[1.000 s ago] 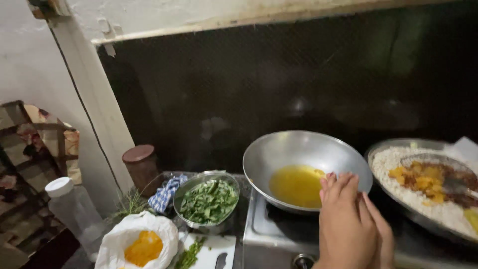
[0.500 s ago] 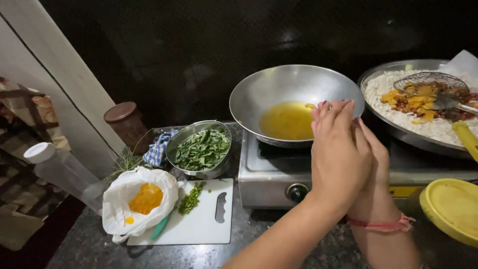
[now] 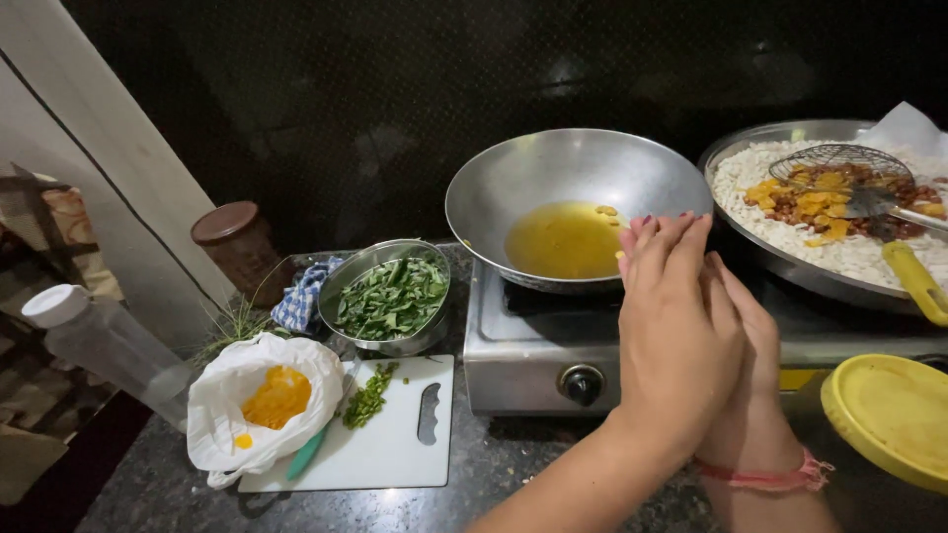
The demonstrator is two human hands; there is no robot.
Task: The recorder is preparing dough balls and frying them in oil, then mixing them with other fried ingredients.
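My left hand [image 3: 676, 326] and my right hand [image 3: 755, 345] are pressed flat against each other, fingers straight and pointing up. They hover over the front of a steel gas stove [image 3: 538, 360], just in front of a steel wok [image 3: 513, 192] with yellow oil in it. Nothing shows between the palms. A red thread band circles my right wrist. My left hand covers most of my right one.
A steel bowl of chopped green leaves [image 3: 390, 296] stands left of the stove. A white cutting board [image 3: 395, 449] carries chopped green bits and a green-handled knife [image 3: 308, 452]. A white bag of yellow powder [image 3: 222, 415] lies beside it. At right are a wide pan of white flakes [image 3: 790, 262] and a yellow lid [image 3: 889, 415].
The view has tilted down and closer, so the counter and cutting board show more. My hands stay pressed together in front of the wok.
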